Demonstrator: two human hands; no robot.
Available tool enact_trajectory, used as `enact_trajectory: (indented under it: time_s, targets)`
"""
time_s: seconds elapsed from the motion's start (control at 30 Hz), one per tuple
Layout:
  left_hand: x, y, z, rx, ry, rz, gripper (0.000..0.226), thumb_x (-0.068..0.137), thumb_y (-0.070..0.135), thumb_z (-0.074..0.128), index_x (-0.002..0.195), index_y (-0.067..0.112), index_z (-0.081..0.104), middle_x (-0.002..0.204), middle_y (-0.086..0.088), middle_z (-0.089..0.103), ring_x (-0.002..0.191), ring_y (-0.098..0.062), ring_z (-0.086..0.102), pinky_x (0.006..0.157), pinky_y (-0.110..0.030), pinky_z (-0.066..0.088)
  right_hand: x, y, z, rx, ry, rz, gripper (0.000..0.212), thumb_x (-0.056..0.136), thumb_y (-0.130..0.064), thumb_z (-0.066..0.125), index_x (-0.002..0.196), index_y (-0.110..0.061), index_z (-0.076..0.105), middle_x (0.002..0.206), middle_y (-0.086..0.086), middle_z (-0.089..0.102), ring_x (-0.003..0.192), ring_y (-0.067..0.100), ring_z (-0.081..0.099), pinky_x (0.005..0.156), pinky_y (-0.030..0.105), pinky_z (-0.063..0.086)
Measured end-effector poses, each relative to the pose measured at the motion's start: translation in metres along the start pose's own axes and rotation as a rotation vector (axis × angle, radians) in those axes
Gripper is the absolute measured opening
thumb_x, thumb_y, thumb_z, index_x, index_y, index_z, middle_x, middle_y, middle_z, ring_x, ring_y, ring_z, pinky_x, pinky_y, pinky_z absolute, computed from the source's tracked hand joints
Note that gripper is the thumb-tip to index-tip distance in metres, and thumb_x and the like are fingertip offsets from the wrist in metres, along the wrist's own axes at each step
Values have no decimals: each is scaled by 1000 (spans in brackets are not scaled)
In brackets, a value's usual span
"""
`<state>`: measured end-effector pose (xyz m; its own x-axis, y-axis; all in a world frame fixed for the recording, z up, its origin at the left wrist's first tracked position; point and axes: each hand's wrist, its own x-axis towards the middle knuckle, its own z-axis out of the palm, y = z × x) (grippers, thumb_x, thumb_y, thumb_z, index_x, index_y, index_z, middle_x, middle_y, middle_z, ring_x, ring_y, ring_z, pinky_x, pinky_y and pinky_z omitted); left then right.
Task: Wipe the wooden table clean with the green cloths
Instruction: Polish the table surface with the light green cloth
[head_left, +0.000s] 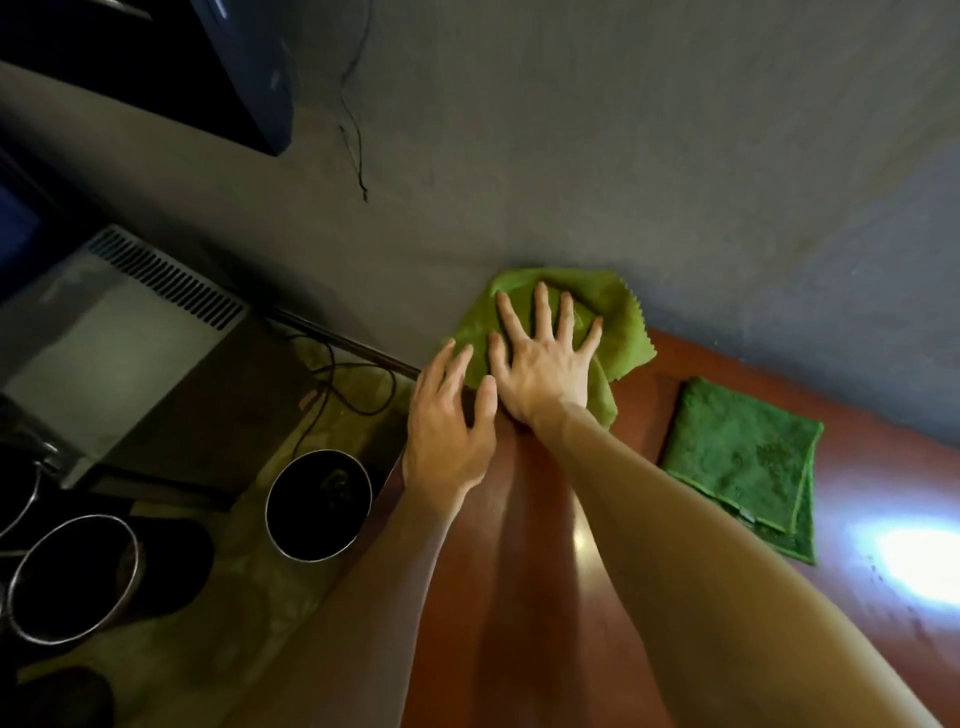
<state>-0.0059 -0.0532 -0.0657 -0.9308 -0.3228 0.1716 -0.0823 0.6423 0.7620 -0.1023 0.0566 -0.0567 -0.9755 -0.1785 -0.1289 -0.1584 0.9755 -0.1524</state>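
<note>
— Where is the crumpled light-green soft cloth (623, 338) lying?
— At the far corner of the reddish wooden bench (872, 483), under the right hand (545, 364), which is pressing flat, fingers spread. The left hand (447, 431) is touching its left edge, loosely splayed.
— Handling?
— Probably light and limp, prone to bunching (best pressed mid-cloth). The folded dark-green cloth (743, 457) is lying apart, untouched.

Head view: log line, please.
right hand flat on light green cloth | left hand open at its edge | dark green cloth folded

Dim room, white glare on wooden table (909, 566), soft blur, bowed wide-angle edges
</note>
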Motion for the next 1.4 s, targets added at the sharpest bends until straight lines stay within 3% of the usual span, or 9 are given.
enact_trajectory:
  time_s: [0.2, 0.3, 0.47, 0.7, 0.83, 0.97, 1.07, 1.23, 1.4]
  targets:
    - [-3, 17, -34, -223, 79, -264, 31, 102, 30, 57, 122, 15, 76, 124, 1, 73, 115, -10, 67, 103, -35, 54, -170, -32, 18, 31, -46, -191, 62, 106, -55, 24, 163, -44, 6, 175, 5, 5, 160, 35, -2, 120, 71, 0]
    - [-25, -1, -66, -84, -12, -301, 31, 103, 18, 56, 130, 17, 72, 128, 0, 73, 118, -15, 68, 102, -35, 55, -183, -22, 15, 4, -75, -273, 59, 104, -60, 21, 162, -47, 17, 174, 1, 9, 160, 32, 3, 122, 68, 3]
    - [-93, -35, -100, -29, -312, -432, 53, 111, 47, 42, 160, 27, 42, 155, 0, 54, 144, -20, 49, 118, -38, 38, -113, -24, 14, 15, -15, -113, 58, 105, -62, 15, 162, -48, 16, 175, 0, 7, 160, 30, -1, 123, 67, 0]
    - [-94, -29, -121, -476, -255, -797, 64, 104, 67, 42, 151, 26, 58, 153, -1, 58, 142, -22, 53, 121, -43, 38, -273, -79, 33, -36, -130, -457, 60, 105, -60, 18, 163, -43, 16, 174, 5, 8, 160, 36, 2, 120, 71, 2]
    - [-97, -40, -133, -706, -340, -971, 71, 95, 76, 47, 142, 26, 64, 140, -5, 69, 121, -22, 69, 107, -47, 52, -213, -60, 26, -38, -128, -510, 57, 105, -63, 17, 161, -50, 16, 173, -3, 15, 156, 32, 20, 122, 68, 8]
    - [-97, -52, -129, -809, -333, -960, 65, 106, 67, 35, 148, 22, 58, 140, 0, 65, 128, -22, 64, 95, -38, 52, -203, -72, 32, -46, -39, -295, 60, 105, -59, 17, 163, -44, 15, 174, 3, 8, 160, 33, 1, 121, 70, 2]
    - [-99, -52, -133, -785, -381, -946, 64, 105, 69, 33, 131, 26, 73, 125, -2, 76, 121, -25, 70, 103, -40, 53, -302, -118, 47, -20, -118, -419, 63, 105, -53, 22, 164, -29, 24, 174, 8, 7, 160, 37, 1, 119, 72, 3]
    - [-100, -42, -138, -526, -428, -790, 42, 108, 49, 50, 142, 31, 66, 139, 7, 68, 130, -17, 62, 109, -36, 48, -333, -121, 51, 21, -198, -494, 62, 107, -51, 26, 162, -21, 29, 170, 8, 24, 150, 37, 27, 118, 73, 17]
    - [-85, -30, -141, -219, -405, -658, 23, 107, 25, 61, 127, 24, 72, 113, 10, 66, 116, -13, 59, 97, -25, 41, -349, -88, 49, -12, -245, -822, 56, 108, -55, 24, 162, -41, 23, 174, 1, 12, 160, 35, 3, 121, 72, -1]
